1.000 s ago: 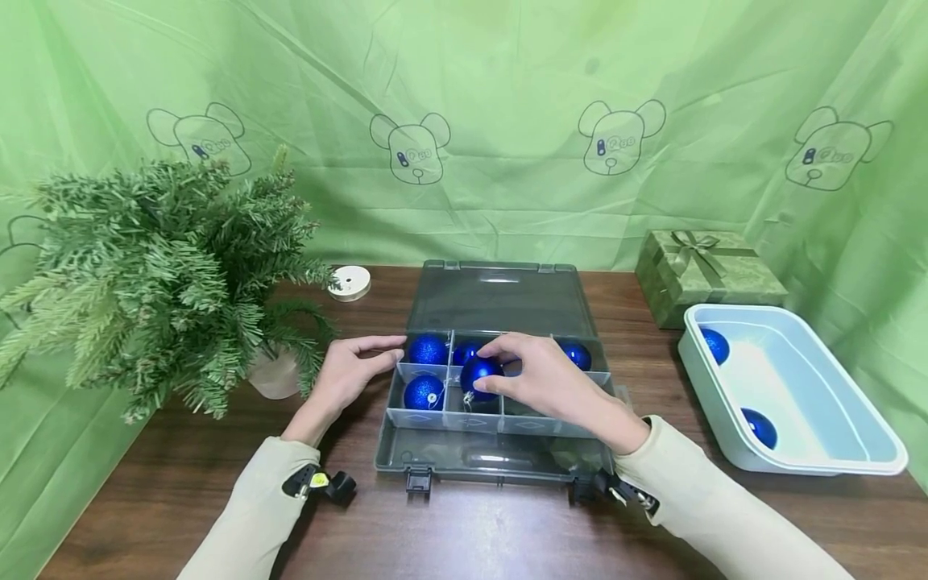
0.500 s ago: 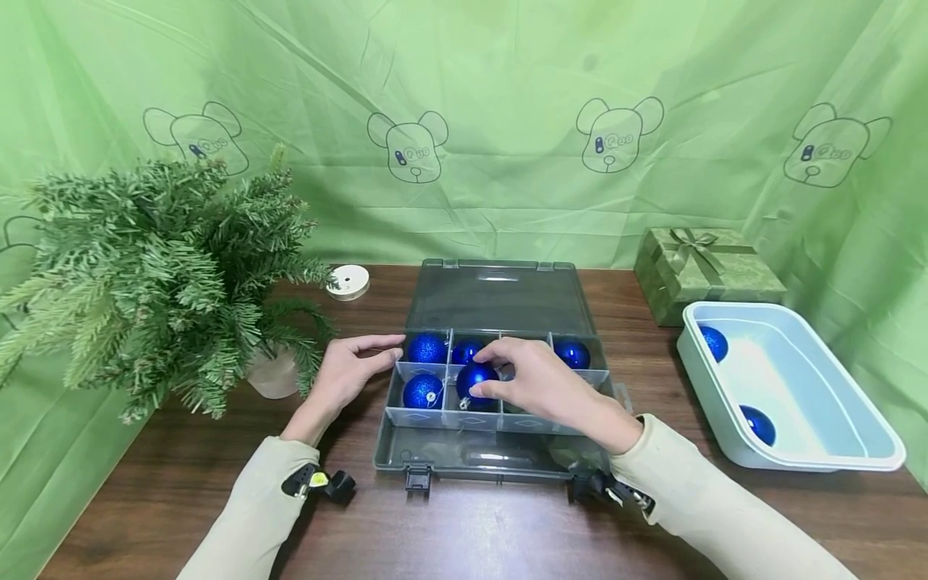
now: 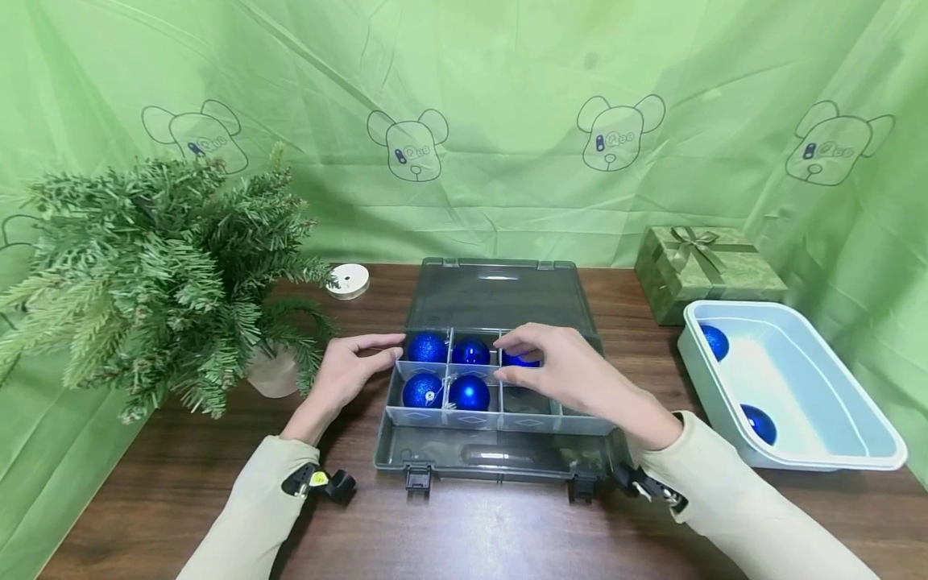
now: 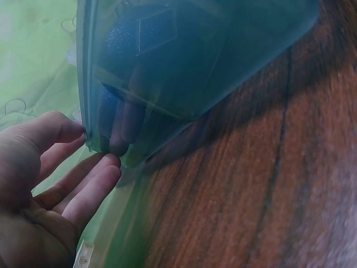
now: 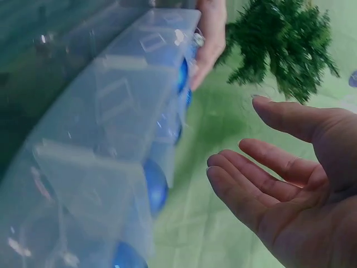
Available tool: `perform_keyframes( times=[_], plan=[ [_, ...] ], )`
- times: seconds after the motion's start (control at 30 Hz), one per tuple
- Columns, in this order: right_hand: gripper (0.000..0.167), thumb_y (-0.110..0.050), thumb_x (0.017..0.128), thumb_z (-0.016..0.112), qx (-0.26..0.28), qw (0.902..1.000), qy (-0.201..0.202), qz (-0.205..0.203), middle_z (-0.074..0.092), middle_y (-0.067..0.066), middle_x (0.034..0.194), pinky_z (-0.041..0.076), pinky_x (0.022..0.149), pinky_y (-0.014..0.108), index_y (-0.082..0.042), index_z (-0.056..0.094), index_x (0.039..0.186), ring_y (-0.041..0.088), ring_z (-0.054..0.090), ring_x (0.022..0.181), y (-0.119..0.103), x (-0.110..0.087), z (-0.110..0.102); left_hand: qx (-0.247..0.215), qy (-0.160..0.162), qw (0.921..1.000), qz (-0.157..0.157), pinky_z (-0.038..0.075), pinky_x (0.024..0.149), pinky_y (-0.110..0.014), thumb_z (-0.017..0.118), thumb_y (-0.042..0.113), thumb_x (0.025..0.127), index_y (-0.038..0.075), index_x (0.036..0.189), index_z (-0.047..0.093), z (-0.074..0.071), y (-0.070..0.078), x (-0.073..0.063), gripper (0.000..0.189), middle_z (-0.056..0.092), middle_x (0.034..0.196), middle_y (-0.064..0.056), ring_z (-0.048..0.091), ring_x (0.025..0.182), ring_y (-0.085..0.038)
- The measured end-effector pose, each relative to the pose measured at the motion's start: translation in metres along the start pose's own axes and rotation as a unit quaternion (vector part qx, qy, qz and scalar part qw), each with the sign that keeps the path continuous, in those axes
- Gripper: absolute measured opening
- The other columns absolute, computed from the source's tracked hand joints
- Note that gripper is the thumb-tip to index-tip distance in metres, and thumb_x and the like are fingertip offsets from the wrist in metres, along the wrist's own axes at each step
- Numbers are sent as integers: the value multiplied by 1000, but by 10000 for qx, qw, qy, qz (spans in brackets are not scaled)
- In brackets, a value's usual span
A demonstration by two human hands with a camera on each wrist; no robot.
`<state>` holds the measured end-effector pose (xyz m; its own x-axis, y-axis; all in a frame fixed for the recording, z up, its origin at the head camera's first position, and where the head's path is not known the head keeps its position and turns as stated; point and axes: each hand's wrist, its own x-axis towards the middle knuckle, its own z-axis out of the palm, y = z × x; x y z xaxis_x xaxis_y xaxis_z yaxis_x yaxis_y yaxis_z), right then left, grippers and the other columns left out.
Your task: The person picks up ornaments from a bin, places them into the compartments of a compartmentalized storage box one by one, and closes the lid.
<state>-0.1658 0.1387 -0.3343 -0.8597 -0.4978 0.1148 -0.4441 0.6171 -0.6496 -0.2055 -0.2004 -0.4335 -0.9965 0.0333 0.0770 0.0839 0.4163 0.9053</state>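
A grey see-through compartment box (image 3: 500,455) lies with its lid (image 3: 500,294) folded back. Blue Christmas baubles sit in its cells: a glittery one (image 3: 428,348) and a shiny one (image 3: 470,352) in the far row, a glittery one (image 3: 423,391) and a smooth one (image 3: 470,393) in the near row. Another shiny bauble (image 3: 520,360) shows partly behind my right hand (image 3: 573,374), which hovers over the box, thumb and fingers apart, holding nothing. My left hand (image 3: 350,374) touches the box's left end with extended fingers; the left wrist view shows the fingertips (image 4: 111,162) at its corner.
A pale blue tub (image 3: 834,387) with two blue baubles stands at the right, before a green gift box (image 3: 710,270). An artificial potted fir tree (image 3: 167,282) fills the left side. A white ribbon spool (image 3: 348,282) lies behind the left hand.
My right hand has lowered the smooth blue bauble into the near middle cell and let it go. It has then moved right and slightly up. My left hand has stayed put.
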Motion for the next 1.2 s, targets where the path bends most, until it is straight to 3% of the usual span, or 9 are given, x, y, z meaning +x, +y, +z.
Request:
perform_keyframes(
  times=[0.37, 0.63, 0.7, 0.8, 0.93, 1.03, 1.2],
  plan=[
    [40, -36, 98, 79, -361, 9960, 625, 528, 75, 3, 125, 56, 97, 53, -16, 73, 133, 27, 70, 116, 11, -26, -57, 45, -1, 10000, -13, 43, 112, -41, 86, 29, 92, 16, 120, 84, 0, 0, 0, 30, 78, 119, -3, 62, 128, -22],
    [43, -40, 99, 78, -622, 9897, 1048, 757, 73, 10, 131, 46, 102, 62, -15, 73, 134, 35, 63, 125, 33, -50, -92, 65, 8, 10000, -22, 44, 111, -42, 86, 28, 92, 17, 120, 84, 0, 0, -1, 30, 78, 120, -2, 62, 129, -23],
    [41, -40, 99, 78, -701, 9865, 1183, 891, 72, 11, 133, 46, 101, 59, -17, 73, 133, 36, 61, 127, 41, -57, -98, 76, 2, 10000, -16, 43, 111, -42, 86, 28, 92, 17, 120, 83, -1, 1, -1, 30, 78, 121, -3, 62, 129, -23],
    [39, -38, 99, 78, -798, 9817, 1406, 1011, 73, 12, 131, 51, 94, 38, -16, 74, 131, 35, 66, 120, 54, -67, -105, 51, 9, 10000, -44, 43, 112, -43, 86, 28, 92, 17, 120, 84, 0, 1, -1, 30, 78, 121, -2, 62, 129, -23],
    [37, -36, 100, 78, -807, 9764, 1622, 1179, 75, 15, 126, 46, 75, 10, -13, 75, 129, 4, 71, 99, 74, -81, -114, 33, 1, 10000, -53, 42, 113, -43, 86, 29, 92, 17, 120, 83, 0, 1, -1, 31, 77, 122, -3, 62, 130, -24],
    [39, -36, 100, 77, -767, 9733, 1673, 1372, 75, 18, 123, 44, 73, 7, -11, 75, 130, -18, 60, 90, 87, -91, -121, 32, -2, 10000, -45, 42, 113, -43, 86, 29, 92, 17, 120, 83, 0, 1, -1, 31, 77, 123, -3, 61, 130, -24],
    [42, -40, 100, 76, -906, 9655, 1770, 1684, 75, 18, 124, 43, 74, 10, -12, 75, 131, -23, 56, 88, 104, -105, -131, -14, -7, 10000, -42, 42, 112, -44, 86, 28, 92, 16, 120, 83, 0, 1, -1, 30, 77, 122, -4, 62, 129, -23]
  ],
)
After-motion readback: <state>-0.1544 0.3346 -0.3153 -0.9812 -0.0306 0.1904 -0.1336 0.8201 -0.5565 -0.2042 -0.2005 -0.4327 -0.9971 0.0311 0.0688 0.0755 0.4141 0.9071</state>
